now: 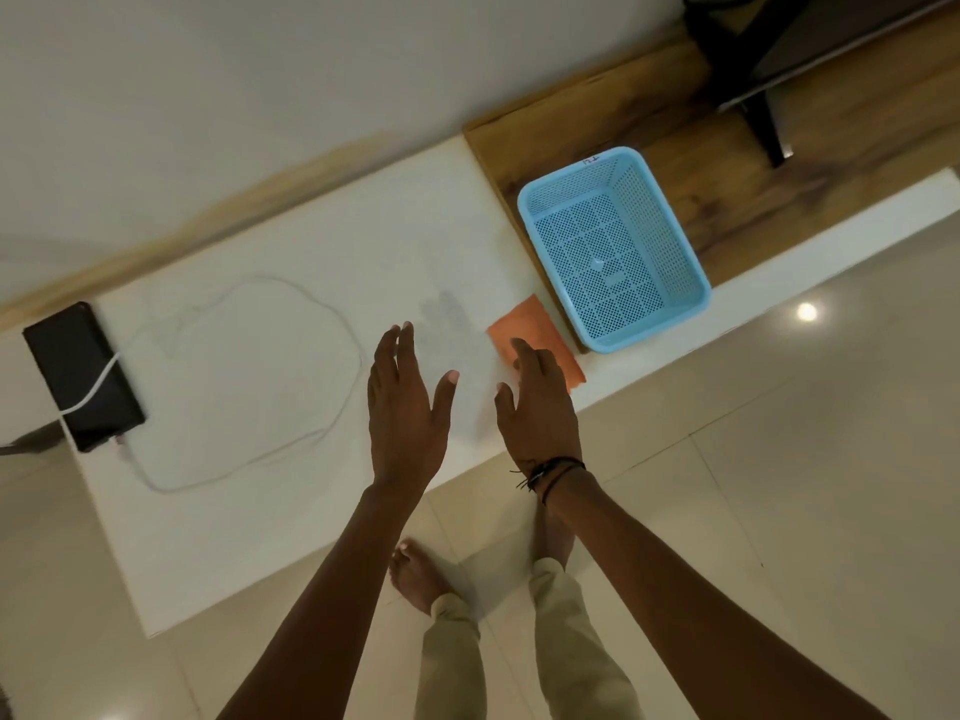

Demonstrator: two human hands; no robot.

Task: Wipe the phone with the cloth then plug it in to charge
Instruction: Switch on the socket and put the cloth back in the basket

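A black phone [78, 374] lies flat at the far left of the white counter [260, 537]. A white charging cable [332, 324] crosses the phone, reaches its near end and loops widely over the counter. A folded orange cloth [524, 327] lies flat beside the blue basket. My left hand [408, 407] hovers open above the middle of the counter, holding nothing. My right hand [537, 407] is also open, its fingertips over the near part of the cloth. I cannot tell whether it touches the cloth.
A blue perforated basket [670, 236] stands with nothing in it on a wooden slab [727, 163] at the right. A dark stand [769, 116] sits at the far right. The wall runs along the back. Tiled floor and my feet lie below the counter's front edge.
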